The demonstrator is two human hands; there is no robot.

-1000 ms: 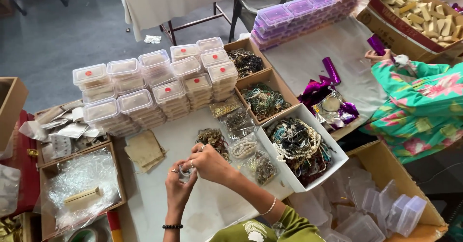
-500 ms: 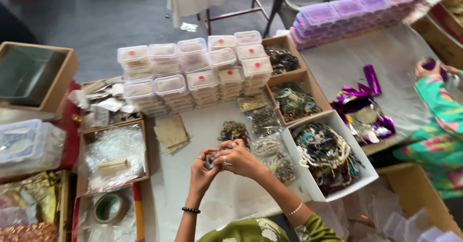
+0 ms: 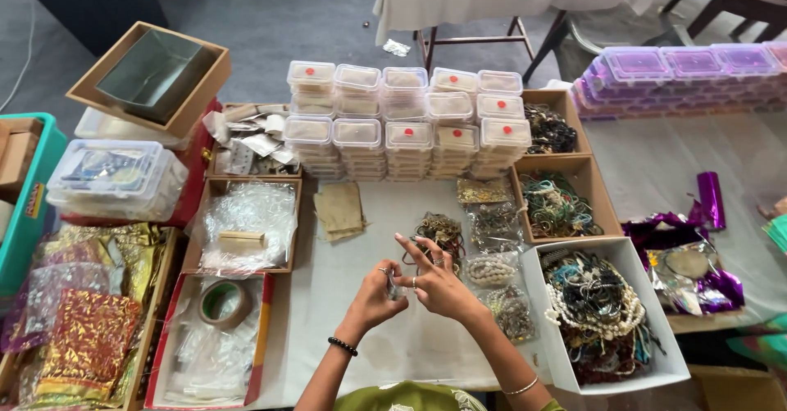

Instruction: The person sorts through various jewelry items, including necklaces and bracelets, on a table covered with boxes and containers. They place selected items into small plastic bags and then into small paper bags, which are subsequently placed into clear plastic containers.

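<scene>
Step in hand: both hands meet over the bare middle of the desk (image 3: 344,329) and work one small piece between the fingertips; it looks like fitting or fastening a tiny jewellery part, though the piece is too small to name with certainty.

Left hand (image 3: 379,292): curled, fingertips pinched on the small item (image 3: 395,286), a dark bead band on the wrist.

Right hand (image 3: 434,284): thumb and middle fingers pinch the same item from the other side, while the index finger sticks out toward the far side of the desk; rings show on the fingers and a thin bangle on the wrist.

Where the item is: held just above the white desk cover, between the two hands, near the small clear bags of jewellery (image 3: 492,247).

Axis and pointing: the item is mostly hidden by the fingers; what shows is a short greyish sliver standing roughly upright, so which end leads cannot be told.

Next move, as a judgement: it calls for a steady, fine fingertip grip held close over the desk, so that a dropped piece stays in reach.

Around the hands: stacked clear lidded boxes (image 3: 402,116) with red dots stand at the far side; a white tray of beaded necklaces (image 3: 602,313) lies just to the right; a roll of tape (image 3: 223,303) sits in a red-edged box on the left.
</scene>
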